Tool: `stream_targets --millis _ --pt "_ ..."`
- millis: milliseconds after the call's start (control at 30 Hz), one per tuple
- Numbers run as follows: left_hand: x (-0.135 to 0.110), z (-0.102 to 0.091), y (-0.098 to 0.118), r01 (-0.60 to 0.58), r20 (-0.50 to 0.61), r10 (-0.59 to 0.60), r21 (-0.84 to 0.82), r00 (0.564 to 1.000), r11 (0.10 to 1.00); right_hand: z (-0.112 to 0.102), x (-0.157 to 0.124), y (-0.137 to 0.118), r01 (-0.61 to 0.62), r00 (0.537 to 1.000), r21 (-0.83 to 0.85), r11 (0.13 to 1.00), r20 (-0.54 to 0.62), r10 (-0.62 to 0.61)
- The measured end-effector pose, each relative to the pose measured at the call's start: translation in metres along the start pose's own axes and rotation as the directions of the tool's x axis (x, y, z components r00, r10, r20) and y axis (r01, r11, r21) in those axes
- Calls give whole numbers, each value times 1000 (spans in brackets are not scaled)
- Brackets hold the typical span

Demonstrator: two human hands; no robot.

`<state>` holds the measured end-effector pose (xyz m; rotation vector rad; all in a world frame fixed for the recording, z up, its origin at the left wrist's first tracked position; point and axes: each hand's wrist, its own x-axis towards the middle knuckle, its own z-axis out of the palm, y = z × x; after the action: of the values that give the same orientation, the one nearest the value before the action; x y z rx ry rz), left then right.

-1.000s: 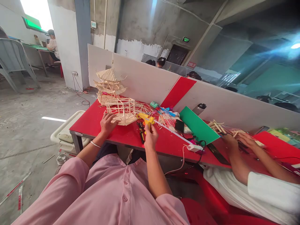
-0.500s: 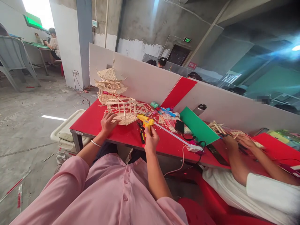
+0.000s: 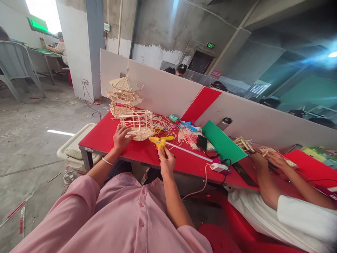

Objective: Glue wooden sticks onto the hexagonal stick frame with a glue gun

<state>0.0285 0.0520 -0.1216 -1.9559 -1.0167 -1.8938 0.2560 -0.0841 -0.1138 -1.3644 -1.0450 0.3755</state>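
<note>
My right hand [image 3: 167,161] grips the handle of a yellow hot glue gun [image 3: 160,141]. A long whitish glue stick [image 3: 189,151] runs out from its back to the right. The gun's nozzle points left, just short of a stick-built frame [image 3: 140,121] that stands on the red table. My left hand [image 3: 122,138] holds the near left edge of this frame, fingers curled over its base; the fingertips are partly hidden. Behind the frame rises a tiered stick pagoda [image 3: 125,93]. Yellow-handled scissors [image 3: 160,130] lie right of the frame, beyond the gun.
Loose sticks [image 3: 160,121] and packed sticks [image 3: 193,137] cover the table's back. A green board [image 3: 222,144] leans to the right, near a white power strip [image 3: 218,167]. Past it a co-worker's hands [image 3: 273,160] handle sticks. A pale partition [image 3: 163,91] closes off the back.
My right hand has drawn the glue gun back from the frame, left and a little down toward me, uncovering the scissors. My left hand and the frame stay put.
</note>
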Motion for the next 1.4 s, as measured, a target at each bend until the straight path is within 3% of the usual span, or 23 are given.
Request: stream_targets --millis 233,333,467,667,867,1033,1200,1400 --pt "2 0 3 5 0 -5 2 1000 1000 -5 -13 -12 -63 992 23 998 108 60" --pt "6 2 6 -19 -11 19 18 1000 1000 -5 -9 -11 -55 996 13 998 67 54" --pt "15 6 14 -59 57 55 72 997 996 -9 3 -10 -54 999 7 999 1 54" --pt "28 10 24 -61 133 43 134 990 989 -11 5 -16 -61 998 59 996 28 60" --pt "31 13 26 -62 106 51 106 993 992 -19 5 -30 -66 998 90 994 5 65" --pt "29 14 27 -72 111 65 59 992 996 -11 20 -41 -19 997 36 999 -69 22" --pt "28 15 26 -66 117 57 71 992 995 -2 22 -44 2 999 -6 1000 -38 -2" --pt "30 14 29 -80 117 70 83 991 993 -12 12 -44 40 999 14 999 -15 -40"
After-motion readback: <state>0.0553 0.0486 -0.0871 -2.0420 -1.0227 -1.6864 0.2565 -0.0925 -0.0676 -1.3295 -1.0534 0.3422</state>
